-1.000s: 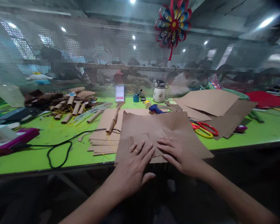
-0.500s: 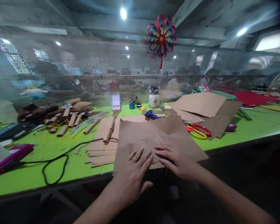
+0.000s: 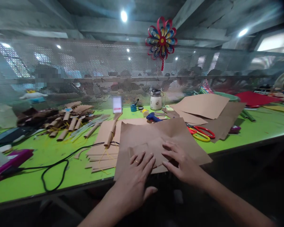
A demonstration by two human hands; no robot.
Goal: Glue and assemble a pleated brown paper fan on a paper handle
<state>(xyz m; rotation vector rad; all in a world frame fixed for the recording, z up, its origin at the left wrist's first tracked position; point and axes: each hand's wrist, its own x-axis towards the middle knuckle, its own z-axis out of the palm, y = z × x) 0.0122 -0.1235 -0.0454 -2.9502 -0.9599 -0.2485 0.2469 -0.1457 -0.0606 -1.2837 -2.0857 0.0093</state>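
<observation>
A large sheet of brown kraft paper [image 3: 186, 138] lies at the table's front edge, with a smaller brown paper piece [image 3: 138, 148] on top of it. My left hand [image 3: 142, 173] rests over the near part of the smaller piece, fingers stretched out and a ring on one finger. To its right, my right hand [image 3: 180, 162] is over the large sheet with its fingers spread; whether every fingertip touches is unclear. Neither hand grips anything. Under the sheet's left side lies a stack of brown paper [image 3: 100, 157], with a rolled paper tube [image 3: 110, 134] on it.
Red and yellow scissors [image 3: 202, 132] lie right of the sheet, a blue glue gun [image 3: 153, 117] behind it. A black cable [image 3: 65, 160] loops across the green table [image 3: 78, 171]. Several paper tubes [image 3: 72, 123] are piled left. A white bottle [image 3: 156, 100] stands near the perforated screen.
My right hand has shifted slightly to the right and its fingers look more raised and spread. My left hand stays nearly in place on the paper.
</observation>
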